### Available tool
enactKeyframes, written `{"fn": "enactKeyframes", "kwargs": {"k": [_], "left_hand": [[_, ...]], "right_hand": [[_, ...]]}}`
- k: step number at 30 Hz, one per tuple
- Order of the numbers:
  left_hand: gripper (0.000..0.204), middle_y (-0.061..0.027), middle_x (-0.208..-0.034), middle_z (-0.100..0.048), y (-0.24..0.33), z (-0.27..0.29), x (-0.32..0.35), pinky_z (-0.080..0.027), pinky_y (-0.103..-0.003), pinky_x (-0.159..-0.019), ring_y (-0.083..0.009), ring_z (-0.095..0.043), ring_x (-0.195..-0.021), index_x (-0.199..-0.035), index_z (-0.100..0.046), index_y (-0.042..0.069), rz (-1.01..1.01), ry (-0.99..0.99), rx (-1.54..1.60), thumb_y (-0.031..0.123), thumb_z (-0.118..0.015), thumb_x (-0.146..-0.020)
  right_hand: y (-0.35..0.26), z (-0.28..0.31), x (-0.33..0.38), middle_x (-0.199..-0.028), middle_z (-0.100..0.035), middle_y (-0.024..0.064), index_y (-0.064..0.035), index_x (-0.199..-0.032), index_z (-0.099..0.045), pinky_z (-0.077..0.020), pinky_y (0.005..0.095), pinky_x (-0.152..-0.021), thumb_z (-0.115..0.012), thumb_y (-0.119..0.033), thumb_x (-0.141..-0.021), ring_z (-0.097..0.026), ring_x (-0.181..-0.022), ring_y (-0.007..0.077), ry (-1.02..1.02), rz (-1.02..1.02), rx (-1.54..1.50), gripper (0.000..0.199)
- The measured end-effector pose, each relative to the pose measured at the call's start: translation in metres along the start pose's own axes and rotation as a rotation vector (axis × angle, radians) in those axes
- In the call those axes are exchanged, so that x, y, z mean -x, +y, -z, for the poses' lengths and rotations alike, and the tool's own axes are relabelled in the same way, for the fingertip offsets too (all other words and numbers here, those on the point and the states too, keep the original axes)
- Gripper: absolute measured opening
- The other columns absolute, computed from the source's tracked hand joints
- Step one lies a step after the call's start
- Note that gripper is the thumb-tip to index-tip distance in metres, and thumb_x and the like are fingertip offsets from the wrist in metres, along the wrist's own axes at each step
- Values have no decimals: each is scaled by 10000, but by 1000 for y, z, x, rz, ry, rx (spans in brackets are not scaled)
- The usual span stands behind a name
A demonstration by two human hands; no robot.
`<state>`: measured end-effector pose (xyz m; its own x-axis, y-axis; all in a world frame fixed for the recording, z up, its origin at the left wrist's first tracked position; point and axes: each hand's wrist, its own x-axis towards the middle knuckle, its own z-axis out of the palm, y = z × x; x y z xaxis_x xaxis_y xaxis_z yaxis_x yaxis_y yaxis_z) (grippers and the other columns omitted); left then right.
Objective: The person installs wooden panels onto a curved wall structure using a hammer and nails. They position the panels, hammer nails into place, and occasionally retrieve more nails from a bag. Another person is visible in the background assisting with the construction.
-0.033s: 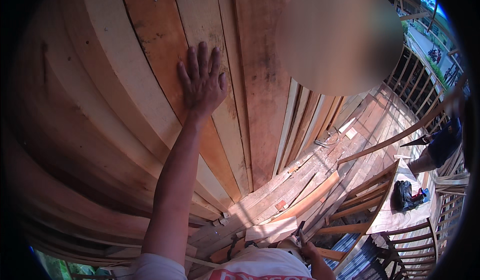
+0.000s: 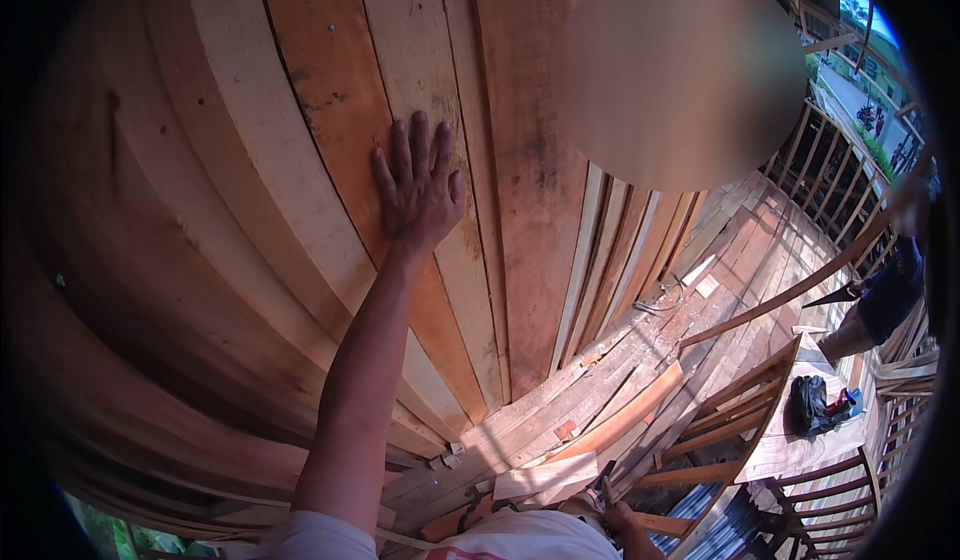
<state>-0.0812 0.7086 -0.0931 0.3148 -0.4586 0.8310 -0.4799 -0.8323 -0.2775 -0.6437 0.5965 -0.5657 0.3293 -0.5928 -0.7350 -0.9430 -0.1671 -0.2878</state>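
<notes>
My left hand [image 2: 420,185] lies flat with spread fingers on a wall of long wooden planks [image 2: 530,160]. It rests across the seam between an orange-brown plank [image 2: 335,80] and a paler one [image 2: 415,35]. Down by my waist, my right hand [image 2: 625,525] is closed round a hand tool [image 2: 606,480] with a narrow dark head. My shirt and the lower edge hide much of that tool, so its kind is unclear.
Offcuts and a curved board [image 2: 625,415] litter the plank floor [image 2: 740,250]. At right, a black plastic bag [image 2: 815,405] sits on a wooden panel [image 2: 780,450] beside slatted frames. Another person [image 2: 880,300] is at the far right, near a long curved timber [image 2: 780,305]. A blurred disc covers the upper right.
The whole view has shifted slightly, so wall and left hand appear a little lower and farther right. My right hand sits slightly lower in view. The left palm stays on the planks.
</notes>
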Motion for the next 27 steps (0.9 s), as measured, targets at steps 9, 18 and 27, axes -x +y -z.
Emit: {"fn": "enactKeyframes", "kwargs": {"k": [9,18,27], "left_hand": [[744,-165,-1590,-140,-13,38,3,-83,-615,-1141,-377,-94,-1468,-1493,-306,121,-30,-78,94,272,-616,-834],[682,-110,-1589,-163,-46,92,-3,-120,-591,-1151,-321,-117,-1473,-1493,-301,159,-256,72,210,184,-584,-873],[706,-54,-1599,-155,-60,110,17,-110,-538,-1179,-268,-111,-1480,-1511,-273,195,-359,27,136,197,-582,-876]], "right_hand": [[91,-75,-49,-1214,-590,289,-116,-1519,-162,-413,433,-1002,-573,-404,-837,-579,-1161,342,-283,266,-240,846],[-82,79,11,-1168,-600,289,-73,-1453,-226,-432,451,-968,-579,-382,-839,-592,-1117,363,1,456,-43,773],[-156,114,33,-1122,-611,289,-29,-1386,-290,-451,468,-934,-585,-360,-840,-605,-1073,385,35,652,106,703]]}}
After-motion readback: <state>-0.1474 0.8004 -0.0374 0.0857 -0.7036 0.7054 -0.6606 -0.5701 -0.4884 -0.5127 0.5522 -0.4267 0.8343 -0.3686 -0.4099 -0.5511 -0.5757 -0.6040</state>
